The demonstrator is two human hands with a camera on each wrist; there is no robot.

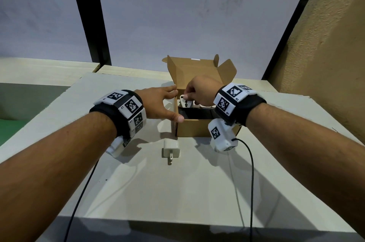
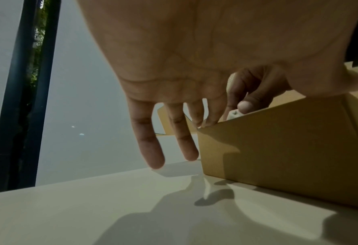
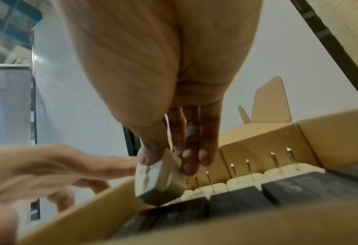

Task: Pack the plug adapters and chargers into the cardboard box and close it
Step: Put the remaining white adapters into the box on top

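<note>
An open cardboard box stands mid-table with its lid flaps up. My right hand pinches a white plug adapter just above the box's left end; in the right wrist view the adapter hangs between thumb and fingers. Inside the box, white chargers stand in a row with prongs up, beside black blocks. My left hand lies with straight fingers against the box's left wall, thumb at its near corner. One white charger lies on the table in front of the box.
The white table ends at a near edge below my arms. Two black cables run from the wrist cameras towards me. A black post and a wall stand behind the table; a tan wall rises at right.
</note>
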